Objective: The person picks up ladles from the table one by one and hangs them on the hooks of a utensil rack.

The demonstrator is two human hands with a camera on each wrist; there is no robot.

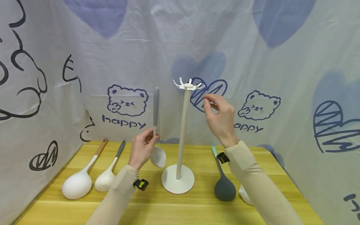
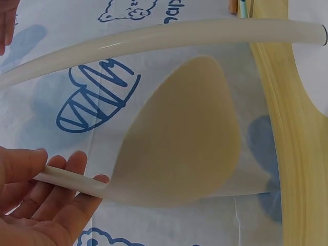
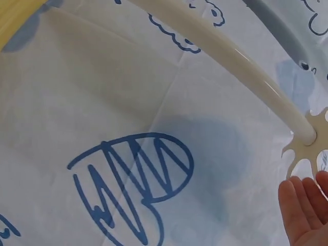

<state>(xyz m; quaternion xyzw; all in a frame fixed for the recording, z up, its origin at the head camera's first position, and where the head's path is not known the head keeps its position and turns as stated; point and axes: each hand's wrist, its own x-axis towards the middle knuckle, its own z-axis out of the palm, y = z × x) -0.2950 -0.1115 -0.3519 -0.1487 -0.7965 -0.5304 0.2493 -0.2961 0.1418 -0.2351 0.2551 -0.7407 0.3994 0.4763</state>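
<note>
My left hand pinches a white ladle low on its stem, with the grey handle pointing straight up and the bowl hanging below the fingers. In the left wrist view, thumb and fingers lie around the thin stem, and the bowl fills the middle. Just right of the ladle stands a white utensil stand with a round base and a crown of hooks. My right hand is raised beside that crown, fingers loosely bent and holding nothing. In the right wrist view its fingertips overlap the hooks' edge.
On the wooden table, a large white ladle with a brown handle and a smaller white ladle lie left. A dark grey ladle lies right; beside it a white utensil is partly hidden under my right arm. Printed cloth hangs behind.
</note>
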